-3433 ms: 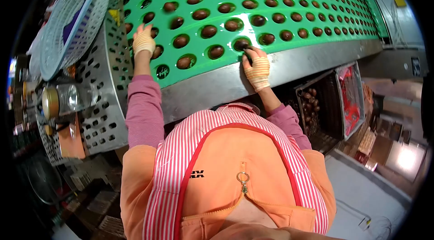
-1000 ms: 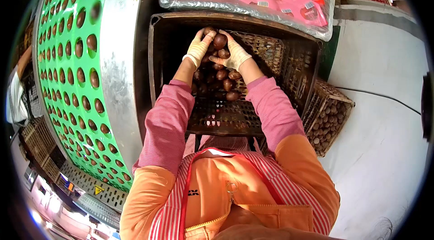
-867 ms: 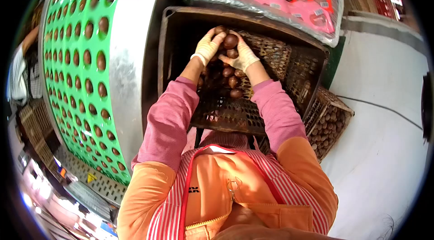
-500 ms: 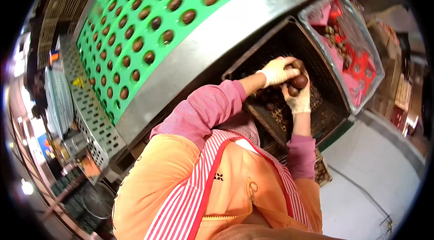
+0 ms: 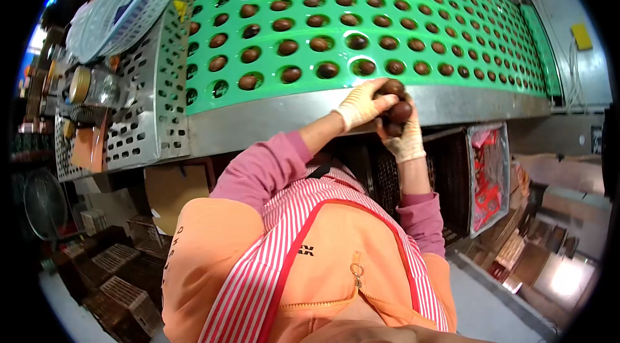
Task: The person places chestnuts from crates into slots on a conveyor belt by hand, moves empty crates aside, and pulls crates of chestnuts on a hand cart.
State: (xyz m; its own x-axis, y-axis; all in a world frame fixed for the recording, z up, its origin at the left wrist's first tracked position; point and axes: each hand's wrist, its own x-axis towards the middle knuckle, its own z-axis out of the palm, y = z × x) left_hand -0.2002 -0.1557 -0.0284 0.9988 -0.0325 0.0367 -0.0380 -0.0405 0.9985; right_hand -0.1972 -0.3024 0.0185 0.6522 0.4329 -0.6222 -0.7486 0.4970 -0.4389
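Note:
Both hands wear pale gloves with the fingertips bare. My left hand (image 5: 359,108) is closed, its fingers and thumb around the upper part of a small bunch of dark brown eggs (image 5: 400,112). Cupped beneath and to the right, my right hand (image 5: 407,141) holds the same bunch, so some eggs are partly hidden by fingers. The hands are over the near metal edge (image 5: 258,124) of a green tray-like conveyor (image 5: 205,101). Similar brown eggs sit one per hole in its rows; a few holes at the left end hold none.
Below the conveyor on the right stands a dark crate (image 5: 450,172), beside a grey bin (image 5: 507,181) with red and pink contents. A perforated metal shelf (image 5: 139,130) at left carries a blue plastic basket (image 5: 132,10) and a jar (image 5: 103,88). Brown crates (image 5: 123,259) stand lower left.
My view has turned toward the conveyor. Both hands have risen out of the dark crate with brown eggs in them and are now at the conveyor's near edge.

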